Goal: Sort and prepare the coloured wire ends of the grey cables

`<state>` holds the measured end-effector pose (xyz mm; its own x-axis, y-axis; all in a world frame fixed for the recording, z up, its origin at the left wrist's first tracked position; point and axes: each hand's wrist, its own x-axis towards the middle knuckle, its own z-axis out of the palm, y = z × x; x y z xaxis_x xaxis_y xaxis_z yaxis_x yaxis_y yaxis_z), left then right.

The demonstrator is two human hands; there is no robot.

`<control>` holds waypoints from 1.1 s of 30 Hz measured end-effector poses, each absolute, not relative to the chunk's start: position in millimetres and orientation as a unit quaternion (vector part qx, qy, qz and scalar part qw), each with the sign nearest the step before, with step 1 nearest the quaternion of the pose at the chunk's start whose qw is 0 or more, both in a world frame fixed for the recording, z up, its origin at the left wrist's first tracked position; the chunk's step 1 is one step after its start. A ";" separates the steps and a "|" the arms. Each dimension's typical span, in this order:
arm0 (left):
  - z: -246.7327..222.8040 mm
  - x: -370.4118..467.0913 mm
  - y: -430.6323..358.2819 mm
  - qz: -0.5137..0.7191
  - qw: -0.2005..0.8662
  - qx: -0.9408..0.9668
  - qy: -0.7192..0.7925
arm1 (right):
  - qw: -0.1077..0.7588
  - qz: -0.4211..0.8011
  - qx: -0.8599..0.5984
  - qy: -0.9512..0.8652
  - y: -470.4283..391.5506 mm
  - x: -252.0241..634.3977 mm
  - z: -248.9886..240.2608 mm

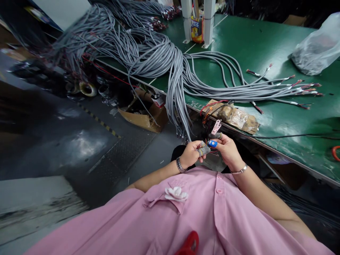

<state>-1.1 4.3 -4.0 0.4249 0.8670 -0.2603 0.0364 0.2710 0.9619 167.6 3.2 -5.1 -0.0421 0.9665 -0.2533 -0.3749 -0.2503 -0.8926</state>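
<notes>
Green tabletop (247, 39): grey cables (159, 58) are heaped across it, some draped over the near edge, others fanned out to the right with stripped ends.
Plastic bag (317, 46): set at the right, near the fanned ends.
Cardboard piece (233, 117): laid along the near edge (worn and darkened in patches).
Left hand (190, 154): closed around the end of one grey cable, grey covers worn on its fingers.
Right hand (228, 150): thumb and finger pinched on thin wires (206, 142), a blue cover (213, 143) worn on the thumb.
Thin wires: held between both hands, just off the table edge; single strands are too small to be told apart.
</notes>
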 end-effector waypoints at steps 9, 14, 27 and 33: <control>-1.9 -1.1 6.1 0.298 0.669 0.521 0.438 | 0.530 0.694 -0.428 -0.235 1.5 164.4 -6.6; -1.0 -3.2 5.1 0.277 0.676 0.526 0.436 | 0.551 0.707 -0.422 -0.140 6.7 173.2 -12.3; 4.8 8.5 7.3 0.440 0.703 0.390 0.399 | 0.510 0.748 -0.391 -0.166 30.8 184.6 -12.7; 6.6 18.6 11.8 0.459 0.671 0.397 0.426 | 0.572 0.640 -0.412 -0.305 40.3 174.9 -3.8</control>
